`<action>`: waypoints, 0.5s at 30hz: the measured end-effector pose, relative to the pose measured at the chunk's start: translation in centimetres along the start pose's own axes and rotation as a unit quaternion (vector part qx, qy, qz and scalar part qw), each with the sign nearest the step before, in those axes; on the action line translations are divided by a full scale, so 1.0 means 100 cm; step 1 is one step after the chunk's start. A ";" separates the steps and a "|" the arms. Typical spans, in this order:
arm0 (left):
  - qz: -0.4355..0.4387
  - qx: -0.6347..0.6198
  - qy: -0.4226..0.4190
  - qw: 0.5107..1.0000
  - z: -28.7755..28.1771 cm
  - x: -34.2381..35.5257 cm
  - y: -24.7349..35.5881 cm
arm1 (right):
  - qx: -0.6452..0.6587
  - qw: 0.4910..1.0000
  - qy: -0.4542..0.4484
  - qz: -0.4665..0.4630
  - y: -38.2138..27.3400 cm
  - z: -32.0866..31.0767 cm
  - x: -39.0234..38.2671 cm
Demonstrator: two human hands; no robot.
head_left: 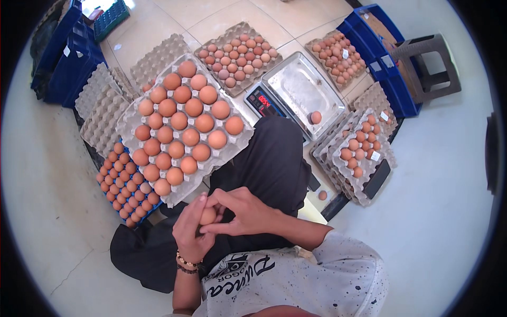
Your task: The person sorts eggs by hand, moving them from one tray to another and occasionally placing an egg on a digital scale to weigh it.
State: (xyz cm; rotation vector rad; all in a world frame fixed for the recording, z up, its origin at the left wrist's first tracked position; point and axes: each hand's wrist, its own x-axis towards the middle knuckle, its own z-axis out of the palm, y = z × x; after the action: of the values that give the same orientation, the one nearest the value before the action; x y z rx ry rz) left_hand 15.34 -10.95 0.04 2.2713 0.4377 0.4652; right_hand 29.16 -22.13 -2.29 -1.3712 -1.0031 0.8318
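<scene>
Above my lap, one brown egg (pixel 208 216) is held between both hands. My left hand (pixel 189 228) is closed around its left side, a beaded bracelet on the wrist. The fingers and thumb of my right hand (pixel 244 212) pinch it from the right. Just beyond, a grey pulp egg tray (pixel 232 147) bears many brown eggs, with a few bare hollows along its edges. To the right of that tray stands a digital scale (pixel 296 84) with a metal pan and a lit red display. A single egg (pixel 316 117) rests on the pan.
A blue egg tray (pixel 154 207) full of eggs lies at left, beside stacked grey trays (pixel 100 119). Filled trays (pixel 207 48) lie at the back; more are stacked at right (pixel 388 153). Blue crates (pixel 79 79) and a grey stool (pixel 449 63) stand farther out. A loose egg (pixel 322 195) lies right of my knee.
</scene>
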 end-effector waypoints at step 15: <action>-0.137 -0.155 0.180 0.962 -0.059 -0.010 -0.084 | -0.493 0.726 0.337 0.341 0.240 -0.233 -0.057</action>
State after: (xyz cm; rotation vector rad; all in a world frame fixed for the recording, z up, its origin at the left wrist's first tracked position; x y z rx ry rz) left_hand 10.34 -2.31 -2.54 1.7924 0.7919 0.7508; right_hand 50.65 -34.96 -25.23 -2.8099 -0.2587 0.1385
